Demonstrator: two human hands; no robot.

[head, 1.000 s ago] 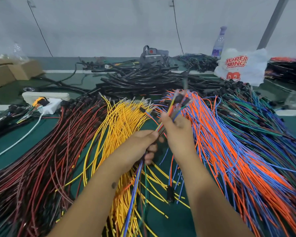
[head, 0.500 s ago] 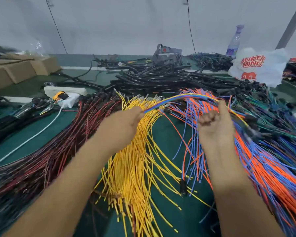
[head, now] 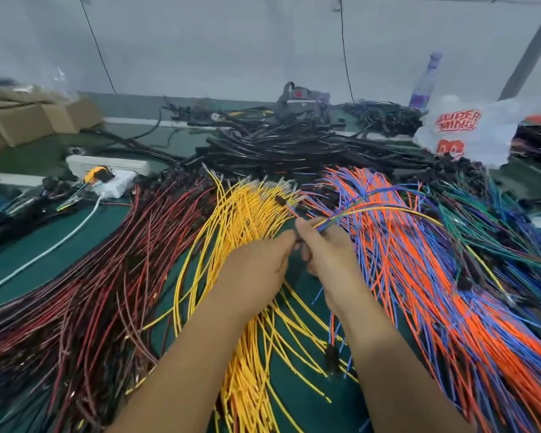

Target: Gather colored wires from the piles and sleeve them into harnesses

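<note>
- Head view, looking down on a green desk (head: 60,254) spread with piles of wire.
- Both hands meet over the gap between the yellow and orange-blue piles, fingertips nearly touching.
- The right hand (head: 328,248) has its fingers curled round a small bundle of mixed wires (head: 378,210), blue, green and yellow, which arcs out to the right above the orange and blue wire pile (head: 434,292).
- The left hand (head: 256,267) pinches the near end of the same bundle with thumb and fingertips; the exact contact is blurred.
- A yellow wire pile (head: 231,245) lies beneath the left hand and runs toward the near edge.
- A red and dark wire pile (head: 107,292) fans out on the left.
- A green and blue wire pile (head: 487,229) lies at far right.
- Black sleeving tubes (head: 294,148) lie heaped behind the coloured piles.
- Farther back: cardboard boxes (head: 28,123) at left, a white power strip (head: 107,165), a plastic bag (head: 469,129) with red lettering and a spray bottle (head: 425,79) at right.
</note>
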